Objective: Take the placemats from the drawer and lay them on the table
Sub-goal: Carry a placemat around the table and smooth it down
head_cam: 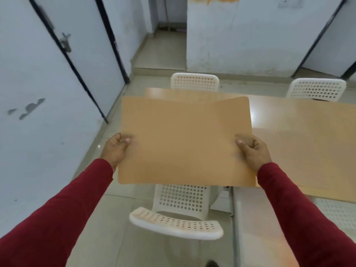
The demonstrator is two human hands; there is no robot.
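Observation:
A tan rectangular placemat [185, 141] with rounded corners is held flat in the air in front of me, over the left end of the light wooden table [300, 128]. My left hand [115, 149] pinches its left edge, thumb on top. My right hand [254, 151] pinches its right edge the same way. Both arms wear dark red sleeves. The placemat hides the table's near left corner. No drawer is in view.
A white perforated plastic chair [179, 214] stands right below the placemat, on my side of the table. Two more white chairs [194, 81] [316, 89] stand on the far side. Pale walls and black-framed doors [63, 54] close in on the left.

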